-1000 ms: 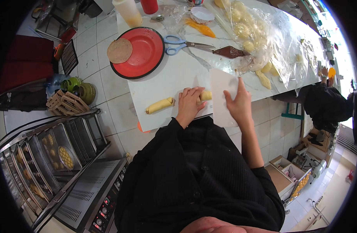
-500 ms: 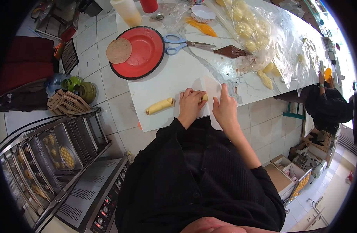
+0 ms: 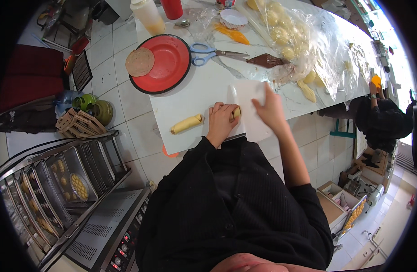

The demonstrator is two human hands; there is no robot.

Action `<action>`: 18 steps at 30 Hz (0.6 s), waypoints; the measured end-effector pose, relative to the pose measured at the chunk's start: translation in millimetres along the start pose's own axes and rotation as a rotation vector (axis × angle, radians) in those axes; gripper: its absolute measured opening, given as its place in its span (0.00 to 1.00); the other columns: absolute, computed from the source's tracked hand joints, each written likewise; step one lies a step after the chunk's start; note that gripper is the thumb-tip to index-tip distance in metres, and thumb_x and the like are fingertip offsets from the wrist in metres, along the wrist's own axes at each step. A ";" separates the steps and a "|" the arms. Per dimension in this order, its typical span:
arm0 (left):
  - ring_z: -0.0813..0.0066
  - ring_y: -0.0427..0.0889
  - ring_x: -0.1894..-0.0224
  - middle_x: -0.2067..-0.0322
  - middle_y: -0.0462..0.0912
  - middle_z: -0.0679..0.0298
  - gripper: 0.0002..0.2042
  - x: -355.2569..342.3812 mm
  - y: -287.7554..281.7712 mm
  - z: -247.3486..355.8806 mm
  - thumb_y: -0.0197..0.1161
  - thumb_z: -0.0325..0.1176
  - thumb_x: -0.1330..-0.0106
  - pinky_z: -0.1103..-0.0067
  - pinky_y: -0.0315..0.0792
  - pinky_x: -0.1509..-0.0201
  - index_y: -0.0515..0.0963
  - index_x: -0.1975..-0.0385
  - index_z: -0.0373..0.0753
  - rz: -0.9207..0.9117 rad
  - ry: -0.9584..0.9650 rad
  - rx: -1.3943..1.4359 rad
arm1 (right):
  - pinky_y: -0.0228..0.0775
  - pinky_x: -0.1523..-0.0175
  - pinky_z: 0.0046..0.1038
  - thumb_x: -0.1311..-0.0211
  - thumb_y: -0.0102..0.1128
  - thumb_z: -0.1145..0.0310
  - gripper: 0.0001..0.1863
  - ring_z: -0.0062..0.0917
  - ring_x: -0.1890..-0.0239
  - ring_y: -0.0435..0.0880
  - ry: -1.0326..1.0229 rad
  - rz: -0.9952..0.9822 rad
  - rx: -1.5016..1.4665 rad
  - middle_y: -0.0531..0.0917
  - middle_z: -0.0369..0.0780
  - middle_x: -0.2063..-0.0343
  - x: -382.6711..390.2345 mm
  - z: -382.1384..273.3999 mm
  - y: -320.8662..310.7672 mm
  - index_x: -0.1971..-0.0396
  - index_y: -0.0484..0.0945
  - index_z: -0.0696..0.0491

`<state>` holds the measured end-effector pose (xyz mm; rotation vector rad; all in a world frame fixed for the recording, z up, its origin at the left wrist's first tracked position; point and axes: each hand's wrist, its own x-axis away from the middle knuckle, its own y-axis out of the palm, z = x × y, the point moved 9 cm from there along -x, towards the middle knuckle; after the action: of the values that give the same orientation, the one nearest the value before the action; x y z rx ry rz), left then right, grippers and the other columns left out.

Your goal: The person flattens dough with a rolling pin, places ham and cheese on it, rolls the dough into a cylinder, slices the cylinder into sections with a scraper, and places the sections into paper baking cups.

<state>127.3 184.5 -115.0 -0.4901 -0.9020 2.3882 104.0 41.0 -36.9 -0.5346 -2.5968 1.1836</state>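
"So, look at the left hand (image 3: 221,119): fingers close together and bent over the short dough roll (image 3: 236,113), thumb on the near side. Only the roll's right end shows."

"And the right hand (image 3: 272,109)?"

"Gripping the white panel (image 3: 248,115) at its right side, thumb stretched well away from the index finger. The other fingers are hidden from me."

"Is the panel touching the dough?"

"I can't tell from where I stand. Its left edge is right beside the roll's end, both at the front of the white worktop (image 3: 197,93)."

"What would you watch for?"

"The left fingertips, mostly. I'd draw them back from that end, since the panel's edge comes so near them. And I'd hold the roll lightly; dough that soft-looking would probably flatten under a hard palm."

"The right hand?"

"I'd want the panel square to the roll and pressed straight down, not dragged, so the end isn't smeared. Maybe a lower grip, too, for steadier control."

"The other roll (image 3: 186,124)?"

"Lying to the left, apart from the hand. Well placed, I'd say: it's out of the panel's way."
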 end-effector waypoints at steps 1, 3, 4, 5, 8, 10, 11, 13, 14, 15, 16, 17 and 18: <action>0.64 0.69 0.53 0.57 0.78 0.69 0.26 1.3 -2.0 2.3 0.69 0.35 0.57 0.70 0.60 0.52 0.75 0.53 0.47 -0.025 -0.009 0.019 | 0.70 0.58 0.38 0.54 0.63 0.71 0.31 0.49 0.63 0.79 0.024 0.085 -0.024 0.79 0.56 0.68 -0.2 5.2 -24.1 0.48 0.63 0.64; 0.63 0.69 0.51 0.54 0.77 0.67 0.30 8.3 -13.8 4.8 0.70 0.36 0.57 0.69 0.60 0.50 0.72 0.49 0.48 -0.035 -0.037 0.039 | 0.74 0.62 0.29 0.53 0.66 0.73 0.26 0.27 0.66 0.82 0.008 0.183 -0.261 0.82 0.46 0.68 -2.3 9.5 -67.1 0.54 0.67 0.63; 0.63 0.68 0.50 0.52 0.75 0.65 0.32 10.6 -26.5 8.6 0.70 0.36 0.57 0.68 0.60 0.48 0.70 0.46 0.48 -0.004 -0.036 0.048 | 0.75 0.64 0.24 0.51 0.63 0.77 0.20 0.22 0.67 0.80 0.080 0.208 -0.475 0.81 0.42 0.67 2.7 3.9 -83.0 0.57 0.69 0.62; 0.63 0.67 0.48 0.50 0.73 0.63 0.35 12.9 -40.8 9.8 0.70 0.36 0.57 0.67 0.60 0.47 0.67 0.43 0.48 0.034 -0.037 0.055 | 0.76 0.64 0.23 0.50 0.62 0.79 0.18 0.22 0.66 0.80 0.137 0.194 -0.577 0.80 0.41 0.66 6.8 -0.9 -89.9 0.57 0.69 0.61; 0.63 0.67 0.48 0.48 0.71 0.64 0.35 31.3 -93.3 -6.0 0.71 0.36 0.58 0.69 0.61 0.48 0.67 0.43 0.48 0.113 -0.042 -0.024 | 0.76 0.64 0.23 0.50 0.62 0.79 0.20 0.22 0.66 0.80 0.064 0.170 -0.539 0.80 0.42 0.66 12.5 -12.0 -82.8 0.56 0.69 0.62; 0.63 0.69 0.49 0.48 0.72 0.63 0.34 47.9 -123.3 -40.5 0.71 0.34 0.58 0.70 0.64 0.49 0.69 0.45 0.47 0.127 -0.072 -0.014 | 0.74 0.62 0.24 0.52 0.65 0.77 0.19 0.22 0.67 0.80 0.027 0.118 -0.430 0.81 0.42 0.67 18.2 -23.3 -50.4 0.59 0.72 0.62; 0.63 0.70 0.49 0.49 0.73 0.62 0.32 57.6 -136.2 -56.0 0.71 0.33 0.58 0.72 0.66 0.51 0.71 0.47 0.45 0.131 -0.093 -0.005 | 0.73 0.61 0.26 0.54 0.66 0.75 0.18 0.23 0.66 0.81 0.047 0.051 -0.391 0.82 0.43 0.68 22.7 -36.9 -28.0 0.61 0.74 0.61; 0.65 0.72 0.52 0.50 0.74 0.63 0.31 77.2 -140.8 -89.1 0.70 0.31 0.58 0.74 0.68 0.54 0.72 0.48 0.45 0.085 -0.145 0.049 | 0.72 0.60 0.30 0.55 0.66 0.71 0.22 0.36 0.67 0.82 -0.046 -0.093 -0.350 0.81 0.50 0.69 31.4 -74.8 20.3 0.59 0.72 0.63; 0.68 0.75 0.55 0.51 0.75 0.63 0.30 82.0 -140.1 -95.4 0.70 0.30 0.57 0.76 0.70 0.57 0.73 0.49 0.45 0.028 -0.175 0.125 | 0.72 0.60 0.33 0.55 0.65 0.71 0.25 0.43 0.66 0.81 -0.124 -0.105 -0.220 0.80 0.52 0.69 35.4 -87.5 43.6 0.56 0.69 0.65; 0.74 0.76 0.63 0.57 0.78 0.64 0.25 86.5 -139.1 -100.4 0.69 0.29 0.56 0.79 0.71 0.62 0.75 0.52 0.45 0.026 -0.249 0.240 | 0.72 0.62 0.35 0.55 0.64 0.72 0.29 0.48 0.67 0.80 -0.207 -0.100 -0.185 0.79 0.55 0.71 42.9 -107.9 57.2 0.53 0.65 0.67; 0.74 0.76 0.63 0.57 0.78 0.64 0.25 89.6 -136.6 -104.8 0.69 0.29 0.56 0.79 0.71 0.62 0.75 0.52 0.45 0.034 -0.259 0.240 | 0.70 0.66 0.39 0.53 0.62 0.73 0.27 0.49 0.72 0.79 -0.166 -0.179 -0.260 0.78 0.56 0.77 46.5 -115.5 79.5 0.53 0.62 0.67; 0.75 0.76 0.66 0.60 0.80 0.65 0.23 92.0 -133.1 -112.5 0.69 0.28 0.55 0.80 0.71 0.63 0.77 0.55 0.44 0.065 -0.280 0.262 | 0.69 0.68 0.42 0.52 0.60 0.75 0.26 0.50 0.75 0.78 -0.191 -0.202 -0.230 0.77 0.55 0.80 50.3 -125.6 93.7 0.54 0.61 0.67; 0.76 0.76 0.68 0.63 0.81 0.65 0.20 94.2 -130.1 -118.4 0.68 0.27 0.55 0.81 0.71 0.64 0.79 0.58 0.43 0.094 -0.298 0.284 | 0.68 0.70 0.44 0.52 0.58 0.76 0.25 0.50 0.77 0.77 -0.215 -0.222 -0.201 0.76 0.54 0.83 53.7 -134.1 104.5 0.55 0.60 0.66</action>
<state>157.9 381.5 -122.8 -0.0682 -0.6531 2.6663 127.4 217.4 -26.9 -0.1541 -2.8844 0.9625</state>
